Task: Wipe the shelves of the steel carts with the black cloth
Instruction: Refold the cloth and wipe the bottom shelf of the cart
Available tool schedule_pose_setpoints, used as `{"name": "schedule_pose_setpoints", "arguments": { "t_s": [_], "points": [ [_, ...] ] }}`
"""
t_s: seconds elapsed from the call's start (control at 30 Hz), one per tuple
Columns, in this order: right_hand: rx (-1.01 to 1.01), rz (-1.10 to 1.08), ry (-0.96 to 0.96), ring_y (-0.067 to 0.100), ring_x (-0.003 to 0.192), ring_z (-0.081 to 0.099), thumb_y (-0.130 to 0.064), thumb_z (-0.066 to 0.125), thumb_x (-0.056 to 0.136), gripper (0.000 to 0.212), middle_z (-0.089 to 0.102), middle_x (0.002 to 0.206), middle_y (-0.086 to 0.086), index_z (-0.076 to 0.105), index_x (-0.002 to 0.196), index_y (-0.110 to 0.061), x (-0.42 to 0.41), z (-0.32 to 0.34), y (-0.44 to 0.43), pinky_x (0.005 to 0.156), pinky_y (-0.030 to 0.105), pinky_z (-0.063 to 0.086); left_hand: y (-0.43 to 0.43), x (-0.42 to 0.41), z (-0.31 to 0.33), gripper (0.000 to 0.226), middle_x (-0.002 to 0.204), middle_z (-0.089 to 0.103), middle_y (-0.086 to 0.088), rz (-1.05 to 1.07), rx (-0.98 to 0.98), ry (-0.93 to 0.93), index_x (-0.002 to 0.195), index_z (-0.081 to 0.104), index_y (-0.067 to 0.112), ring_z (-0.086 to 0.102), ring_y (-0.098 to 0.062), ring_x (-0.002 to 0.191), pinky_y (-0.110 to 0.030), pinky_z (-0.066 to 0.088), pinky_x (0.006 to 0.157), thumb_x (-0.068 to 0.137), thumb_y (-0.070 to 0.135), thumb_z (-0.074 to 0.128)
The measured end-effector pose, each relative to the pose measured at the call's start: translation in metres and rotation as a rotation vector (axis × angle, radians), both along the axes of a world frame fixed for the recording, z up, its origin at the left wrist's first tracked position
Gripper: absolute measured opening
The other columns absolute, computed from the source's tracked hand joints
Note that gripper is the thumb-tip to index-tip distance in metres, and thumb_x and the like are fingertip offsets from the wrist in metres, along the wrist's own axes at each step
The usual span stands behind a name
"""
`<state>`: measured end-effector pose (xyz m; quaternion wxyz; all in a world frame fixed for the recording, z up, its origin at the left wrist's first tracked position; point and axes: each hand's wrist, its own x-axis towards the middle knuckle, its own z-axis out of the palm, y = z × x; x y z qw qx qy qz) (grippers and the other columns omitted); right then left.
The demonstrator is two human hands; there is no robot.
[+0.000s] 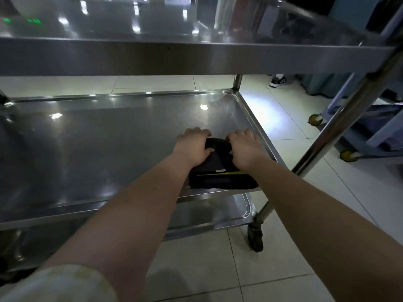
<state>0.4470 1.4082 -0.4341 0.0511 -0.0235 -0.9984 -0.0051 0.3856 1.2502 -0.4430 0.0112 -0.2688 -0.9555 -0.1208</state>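
The fingers (197, 132) of the left hand (193, 146) and the right hand (246, 147) curl down over the far edge of the black cloth (220, 171). They grip it side by side, thumbs resting on top. The cloth lies on the middle shelf (109, 131) of the steel cart (152, 59), near the shelf's front right corner.

To wipe well, it is probably best to keep both palms pressed flat. Push in long overlapping strokes toward the left edge and far corners, working into the raised rim.

The cloth is dark, folded and bunched, with a thin yellow-green stripe and a small pale tag near its front edge.
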Motion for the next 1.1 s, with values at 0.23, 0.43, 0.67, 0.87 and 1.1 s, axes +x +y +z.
{"name": "schedule_pose_setpoints", "arguments": {
  "t_s": [0.23, 0.43, 0.67, 0.87, 1.1],
  "points": [
    [-0.077, 0.055, 0.309, 0.036, 0.107, 0.046, -0.003, 0.057, 0.085, 0.024, 0.056, 0.115, 0.014, 0.063, 0.108, -0.008, 0.026, 0.034, -0.003, 0.084, 0.036, 0.034, -0.022, 0.031, 0.038, 0.018, 0.111, 0.06, -0.004, -0.064, 0.049, 0.288, 0.11, 0.059, 0.019, 0.053, -0.028, 0.106, -0.04, 0.033, 0.089, 0.095, 0.028, 0.056],
    [-0.209, 0.07, 0.683, 0.03, 0.097, 0.044, 0.005, 0.056, 0.076, 0.029, 0.059, 0.099, 0.01, 0.067, 0.098, -0.01, 0.069, 0.053, -0.019, 0.083, 0.033, 0.034, -0.045, 0.07, 0.066, 0.013, 0.096, 0.063, -0.004, -0.109, 0.328, 0.59, 0.103, 0.062, 0.02, 0.057, -0.031, 0.089, -0.043, 0.034, 0.082, 0.092, 0.026, 0.059],
    [-0.351, 0.141, 0.813, 0.021, 0.094, 0.038, 0.004, 0.048, 0.079, 0.031, 0.058, 0.098, 0.007, 0.07, 0.097, -0.011, 0.111, 0.053, -0.036, 0.082, 0.036, 0.037, -0.07, 0.113, 0.064, 0.015, 0.096, 0.063, -0.001, -0.084, 0.478, 0.66, 0.103, 0.066, 0.021, 0.052, -0.025, 0.09, -0.037, 0.029, 0.079, 0.094, 0.029, 0.057],
    [-0.383, 0.24, 0.825, 0.022, 0.091, 0.042, -0.001, 0.048, 0.088, 0.029, 0.062, 0.093, 0.01, 0.074, 0.096, -0.01, 0.144, 0.012, -0.047, 0.08, 0.032, 0.038, -0.095, 0.151, 0.02, 0.014, 0.094, 0.064, -0.004, -0.146, 0.486, 0.586, 0.106, 0.064, 0.021, 0.055, -0.031, 0.088, -0.043, 0.036, 0.079, 0.097, 0.028, 0.056],
    [-0.425, 0.319, 0.605, 0.03, 0.086, 0.052, 0.001, 0.047, 0.092, 0.029, 0.064, 0.095, 0.01, 0.073, 0.103, -0.006, 0.172, -0.1, -0.032, 0.084, 0.024, 0.032, -0.098, 0.168, -0.075, 0.016, 0.097, 0.067, -0.001, -0.264, 0.356, 0.296, 0.106, 0.065, 0.017, 0.06, -0.026, 0.088, -0.048, 0.047, 0.075, 0.095, 0.025, 0.058]
  ]
}}
